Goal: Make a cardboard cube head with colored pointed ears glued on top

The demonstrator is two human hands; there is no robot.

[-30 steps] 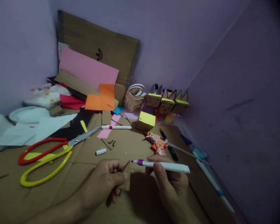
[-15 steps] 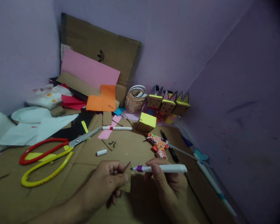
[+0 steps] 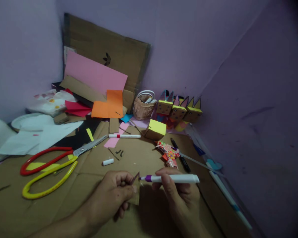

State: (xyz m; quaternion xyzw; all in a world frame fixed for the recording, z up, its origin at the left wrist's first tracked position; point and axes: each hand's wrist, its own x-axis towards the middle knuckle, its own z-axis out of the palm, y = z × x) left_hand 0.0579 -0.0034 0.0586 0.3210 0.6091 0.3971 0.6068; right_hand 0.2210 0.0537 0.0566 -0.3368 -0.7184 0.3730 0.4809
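My left hand (image 3: 114, 195) pinches a small cardboard piece (image 3: 134, 197) between thumb and fingers, low in the middle of the view. Purple shows along a pointed upper part of that piece. Closed around a white marker (image 3: 181, 178), my right hand (image 3: 178, 195) holds it level, its purple tip pointing left. The tip is at the upper right edge of the piece; whether it touches cannot be made out. A white cap (image 3: 108, 162) lies on the cardboard sheet (image 3: 89, 165) beyond my left hand.
Red-and-yellow scissors (image 3: 75, 153) lie left. Ahead are a red-banded marker (image 3: 124, 136), a yellow-topped box (image 3: 156, 129) and a floral-patterned glue gun (image 3: 169, 153). Behind stand a basket (image 3: 144, 107) and eared cardboard figures (image 3: 179, 111). A black marker (image 3: 181, 155) lies right.
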